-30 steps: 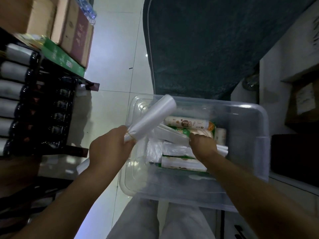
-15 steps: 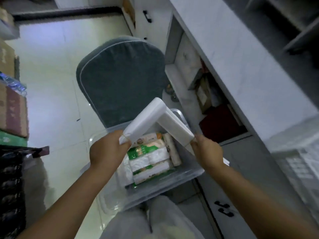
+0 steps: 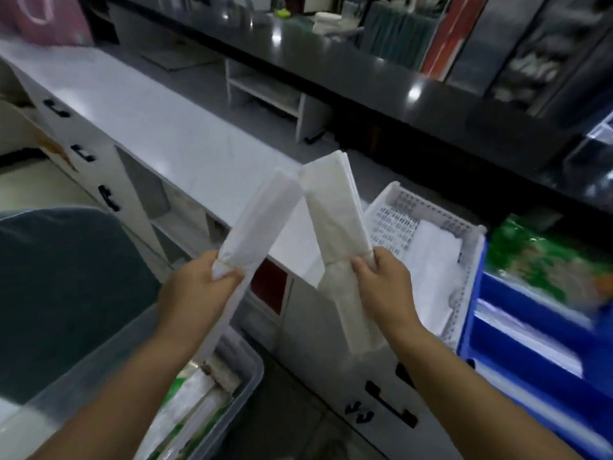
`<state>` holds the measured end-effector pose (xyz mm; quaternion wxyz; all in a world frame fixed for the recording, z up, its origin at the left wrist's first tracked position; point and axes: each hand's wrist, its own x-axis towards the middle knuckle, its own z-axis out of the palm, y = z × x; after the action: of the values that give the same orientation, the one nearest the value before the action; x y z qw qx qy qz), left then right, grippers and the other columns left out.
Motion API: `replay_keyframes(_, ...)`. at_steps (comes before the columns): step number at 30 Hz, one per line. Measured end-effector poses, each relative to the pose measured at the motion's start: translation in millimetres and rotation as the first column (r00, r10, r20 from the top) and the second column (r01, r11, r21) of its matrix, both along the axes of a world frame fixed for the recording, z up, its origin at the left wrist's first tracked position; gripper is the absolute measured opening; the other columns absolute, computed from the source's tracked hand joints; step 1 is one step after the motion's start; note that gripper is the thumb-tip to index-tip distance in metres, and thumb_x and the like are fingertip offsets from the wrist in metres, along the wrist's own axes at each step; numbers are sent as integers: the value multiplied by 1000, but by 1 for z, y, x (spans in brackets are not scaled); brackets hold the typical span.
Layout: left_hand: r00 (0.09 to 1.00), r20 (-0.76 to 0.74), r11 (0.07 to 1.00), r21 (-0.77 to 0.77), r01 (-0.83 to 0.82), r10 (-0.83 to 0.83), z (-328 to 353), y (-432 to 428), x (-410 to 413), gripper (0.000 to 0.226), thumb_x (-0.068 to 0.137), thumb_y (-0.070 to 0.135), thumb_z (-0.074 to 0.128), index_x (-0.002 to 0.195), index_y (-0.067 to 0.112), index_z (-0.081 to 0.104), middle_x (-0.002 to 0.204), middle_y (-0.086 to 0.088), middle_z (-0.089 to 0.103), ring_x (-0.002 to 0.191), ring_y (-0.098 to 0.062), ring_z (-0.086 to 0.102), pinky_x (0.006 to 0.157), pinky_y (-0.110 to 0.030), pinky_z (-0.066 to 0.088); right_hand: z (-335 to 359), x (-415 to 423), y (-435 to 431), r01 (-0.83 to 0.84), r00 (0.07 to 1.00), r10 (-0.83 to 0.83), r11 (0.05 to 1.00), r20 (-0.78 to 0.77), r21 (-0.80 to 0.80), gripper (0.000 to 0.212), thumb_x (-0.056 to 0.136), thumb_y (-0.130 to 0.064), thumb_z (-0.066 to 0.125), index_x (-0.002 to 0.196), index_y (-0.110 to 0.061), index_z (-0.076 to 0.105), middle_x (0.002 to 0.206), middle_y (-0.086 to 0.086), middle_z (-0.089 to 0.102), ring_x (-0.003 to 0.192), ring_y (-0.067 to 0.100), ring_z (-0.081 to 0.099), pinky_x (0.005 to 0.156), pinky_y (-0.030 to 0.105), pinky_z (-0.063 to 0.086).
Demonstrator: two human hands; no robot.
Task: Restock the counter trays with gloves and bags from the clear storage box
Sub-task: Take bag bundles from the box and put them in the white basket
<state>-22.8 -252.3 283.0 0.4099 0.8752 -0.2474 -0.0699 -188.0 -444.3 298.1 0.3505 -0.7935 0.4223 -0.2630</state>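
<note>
Left bundle (image 3: 262, 220), right bundle (image 3: 335, 220): upright (tops converging).

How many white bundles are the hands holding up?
2. The left bundle is gripped by the left hand, the right bundle by the right hand. More may lie hidden in the clear box.

We see a long white smooth-topped counter (image 3: 172, 134) running from ten o'clock toward four o'clock. Directly on it at three o'clock sits a white perforated plastic tray (image 3: 398, 198), with a blue plastic tray (image 3: 530, 330) just beside it at four o'clock.
</note>
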Motion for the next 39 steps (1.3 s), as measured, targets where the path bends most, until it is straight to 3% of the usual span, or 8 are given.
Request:
replay_keyframes(8, 943, 42, 941, 96, 325, -330, 32, -208, -63, 18, 78, 39, 60, 75, 23, 51, 67, 6, 55, 59, -9, 51, 47, -26, 33, 18, -108, -136, 233, 955, -259, 957, 142, 173, 21, 85, -26, 58, 71, -10, 54, 73, 9, 62, 66, 24, 56, 59, 33, 44)
replay_keyframes(18, 923, 15, 857, 379, 351, -385, 2, -327, -92, 18, 84, 31, 52, 95, 16, 54, 87, -3, 62, 73, -23, 56, 53, -29, 36, 1, -167, -204, 285, 943, -319, 923, 99, 257, 16, 87, -27, 58, 82, -12, 60, 83, 6, 66, 78, 29, 63, 72, 45, 53)
replay_keyframes(21, 899, 180, 844, 456, 283, -399, -11, -326, -98, 21, 88, 19, 49, 108, 12, 48, 103, -7, 59, 82, -26, 54, 63, -32, 40, -2, -166, -209, 288, 945, -316, 926, 82, 245, 17, 87, -27, 59, 80, -12, 60, 81, 5, 66, 76, 28, 63, 71, 44, 54)
replay_keyframes(24, 686, 418, 762, 564, 318, -595, -24, -325, -99, 49, 87, 20, 54, 133, 12, 37, 140, -10, 41, 128, -29, 36, 102, -35, 32, -6, -160, -212, 287, 948, -312, 923, 64, 255, 17, 87, -27, 59, 80, -11, 60, 81, 6, 66, 76, 28, 63, 71, 44, 54)
replay_keyframes(26, 644, 308, 673, 587, 451, -700, -31, -323, -98, 64, 91, 31, 51, 146, 16, 21, 157, -7, 17, 144, -23, 11, 116, -36, 10, -6, -154, -213, 287, 947, -314, 919, 62, 270, 15, 87, -27, 59, 79, -14, 60, 80, 4, 66, 76, 27, 63, 71, 42, 53)
replay_keyframes(31, 590, 115, 508, 654, 560, -799, -50, -315, -85, 69, 95, 44, 37, 149, 25, -1, 158, -2, -12, 144, -17, -16, 114, -34, -13, -1, -137, -214, 294, 939, -333, 906, 85, 304, 13, 86, -25, 59, 75, -18, 61, 76, -1, 66, 72, 20, 61, 61, 34, 47)
replay_keyframes(37, 600, 56, 473, 675, 567, -798, -46, -314, -84, 66, 98, 40, 32, 148, 20, -5, 157, -5, -15, 143, -20, -19, 113, -34, -14, 6, -118, -210, 310, 927, -361, 891, 104, 333, 13, 87, -22, 59, 81, -11, 62, 83, 8, 68, 79, 28, 64, 72, 41, 53)
replay_keyframes(39, 613, 16, 511, 570, 643, -790, -34, -318, -86, 57, 99, 36, 32, 148, 16, 13, 159, -7, 5, 146, -21, -4, 117, -36, 1, 8, -114, -206, 312, 922, -369, 885, 113, 346, 14, 87, -23, 59, 83, -10, 63, 84, 9, 68, 80, 29, 64, 75, 43, 54)
